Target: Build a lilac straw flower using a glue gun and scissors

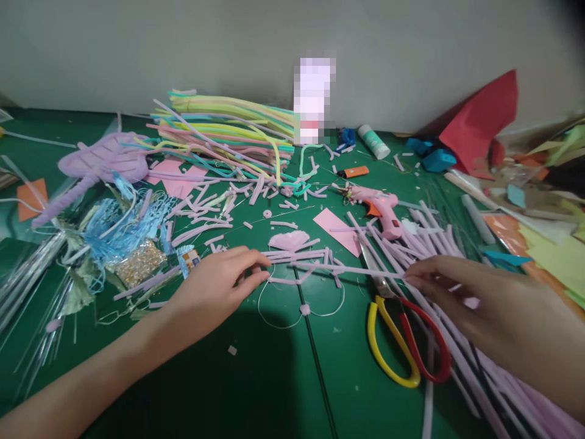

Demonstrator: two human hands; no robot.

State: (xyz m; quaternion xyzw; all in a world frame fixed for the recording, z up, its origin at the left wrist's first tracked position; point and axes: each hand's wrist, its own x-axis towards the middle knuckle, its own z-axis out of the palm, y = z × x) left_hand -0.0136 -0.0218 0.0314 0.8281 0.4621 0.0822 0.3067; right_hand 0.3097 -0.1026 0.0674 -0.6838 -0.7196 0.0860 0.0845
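My left hand (228, 277) is closed, thumb and forefinger pinching the left side of a thin white wire frame (278, 327). Lilac pieces lie across the frame's upper part, and its two lower loops meet at a small lilac blob (304, 310). From the frame a lilac pipe cleaner (351, 269) stretches right to my right hand (484, 317), whose fingertips pinch its end. Scissors (393, 341) with yellow and red handles lie just left of the right hand. Beneath that hand spreads a bundle of long lilac pipe cleaners (439, 244).
Behind the frame lie cut lilac pieces (214, 204), a pink glue gun (377, 204) and an orange lighter (355, 172). Multicoloured pipe cleaners (228, 131) are piled against the wall. Blue tassels (123, 225) and a bag of gold beads (139, 262) sit left, coloured sheets (557, 244) right.
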